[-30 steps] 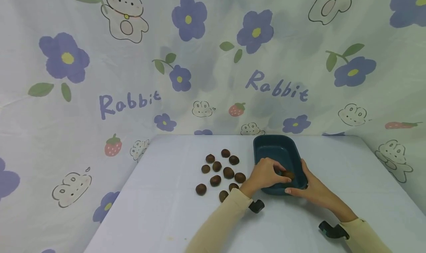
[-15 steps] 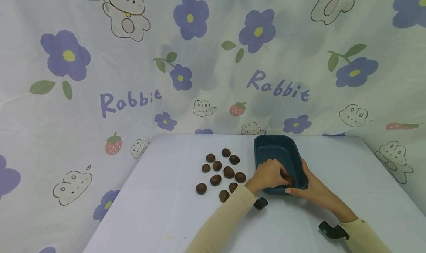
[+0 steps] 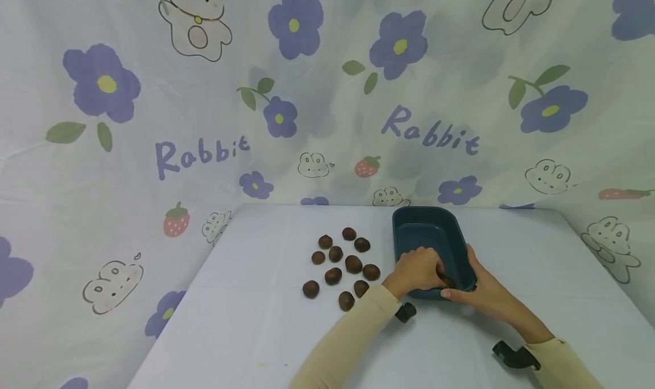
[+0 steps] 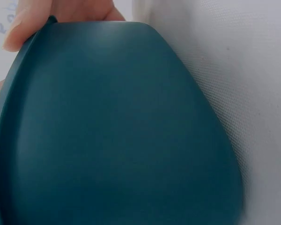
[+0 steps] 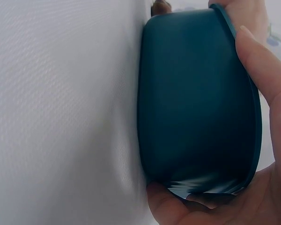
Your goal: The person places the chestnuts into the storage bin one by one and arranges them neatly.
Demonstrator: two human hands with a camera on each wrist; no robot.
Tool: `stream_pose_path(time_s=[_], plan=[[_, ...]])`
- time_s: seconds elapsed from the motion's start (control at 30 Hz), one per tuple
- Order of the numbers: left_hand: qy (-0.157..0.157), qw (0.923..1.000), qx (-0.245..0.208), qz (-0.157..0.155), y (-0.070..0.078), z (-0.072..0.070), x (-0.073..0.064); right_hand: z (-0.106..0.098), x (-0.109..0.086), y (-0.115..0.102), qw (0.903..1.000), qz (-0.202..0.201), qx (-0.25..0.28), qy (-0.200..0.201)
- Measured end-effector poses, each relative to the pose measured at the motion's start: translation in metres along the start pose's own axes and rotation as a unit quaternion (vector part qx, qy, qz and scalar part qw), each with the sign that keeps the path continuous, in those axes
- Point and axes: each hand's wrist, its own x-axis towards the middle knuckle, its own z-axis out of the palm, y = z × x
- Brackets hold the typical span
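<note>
In the head view a dark teal rectangular tray [image 3: 425,235] with raised sides stands on the table. My left hand [image 3: 417,269] reaches over its left side, fingers bent down inside the near end. Those fingers hold a brown chestnut [image 3: 448,282] low in the near right corner, mostly covered by the hand. Gripping the same corner from outside is my right hand [image 3: 485,286]. Its thumb [image 5: 262,63] lies along the rim in the right wrist view, and its other fingers wrap the outer wall. The tray wall [image 4: 112,117] fills most of the left wrist view.
Several loose chestnuts [image 3: 353,264] lie on the white table [image 3: 245,309] left of the tray. The nearest ones sit close to the left sleeve [image 3: 348,338]. Behind the table hangs a printed cloth [image 3: 327,93] with flowers and rabbits.
My left hand has shifted slightly right and lowered the chestnut further into the tray's near right corner. The right hand keeps its grip on the tray, which stays in place.
</note>
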Motion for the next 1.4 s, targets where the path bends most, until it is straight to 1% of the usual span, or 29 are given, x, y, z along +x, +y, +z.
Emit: stream_pose_path(time_s=[0.17, 0.4, 0.57, 0.63, 0.67, 0.73, 0.8, 0.87, 0.9, 1.0, 1.1, 1.17, 1.23, 1.3, 1.4], plan=[[0.001, 1.0, 0.006, 0.002, 0.001, 0.001, 0.001, 0.0, 0.001, 0.001, 1.0, -0.005, 0.002, 0.002], [-0.003, 0.9999, 0.015, 0.006, 0.002, 0.001, 0.002, -0.001, -0.001, -0.002, 0.9998, 0.014, -0.006, -0.01], [-0.005, 0.9999, 0.011, 0.005, 0.003, 0.0, 0.0, 0.0, -0.003, -0.002, 0.9997, 0.02, -0.009, -0.014], [0.005, 0.9999, 0.005, 0.01, 0.001, -0.001, -0.002, 0.0, -0.003, -0.002, 0.9995, 0.028, -0.008, -0.015], [0.015, 0.9998, 0.003, 0.016, 0.0, -0.002, -0.004, 0.0, -0.003, -0.002, 0.9994, 0.03, -0.008, -0.016], [0.039, 0.9989, -0.011, 0.024, -0.003, -0.006, -0.009, 0.001, -0.003, -0.002, 0.9991, 0.036, -0.01, -0.019], [0.069, 0.9966, -0.032, 0.033, -0.008, -0.015, -0.015, 0.001, -0.003, -0.003, 0.9986, 0.045, -0.018, -0.02], [0.097, 0.9925, -0.064, 0.036, -0.014, -0.026, -0.023, 0.0, -0.002, -0.003, 0.9982, 0.049, -0.028, -0.021], [0.11, 0.9892, -0.09, 0.037, -0.018, -0.034, -0.027, 0.0, -0.002, -0.003, 0.998, 0.05, -0.033, -0.02], [0.142, 0.9774, -0.152, 0.034, -0.033, -0.054, -0.04, 0.001, -0.003, -0.004, 0.9978, 0.051, -0.037, -0.019], [0.167, 0.9632, -0.21, 0.023, -0.051, -0.074, -0.055, 0.001, -0.003, -0.004, 0.998, 0.048, -0.037, -0.016], [0.182, 0.9561, -0.229, 0.01, -0.064, -0.085, -0.063, 0.001, -0.003, -0.004, 0.9981, 0.046, -0.039, -0.015], [0.202, 0.9467, -0.251, 0.002, -0.078, -0.093, -0.071, 0.001, -0.004, -0.004, 0.9981, 0.045, -0.04, -0.014], [0.223, 0.9382, -0.265, -0.008, -0.091, -0.099, -0.078, 0.0, -0.004, -0.004, 0.9981, 0.043, -0.041, -0.014], [0.255, 0.9268, -0.276, -0.014, -0.11, -0.104, -0.088, -0.001, -0.005, -0.004, 0.9983, 0.042, -0.039, -0.012]])
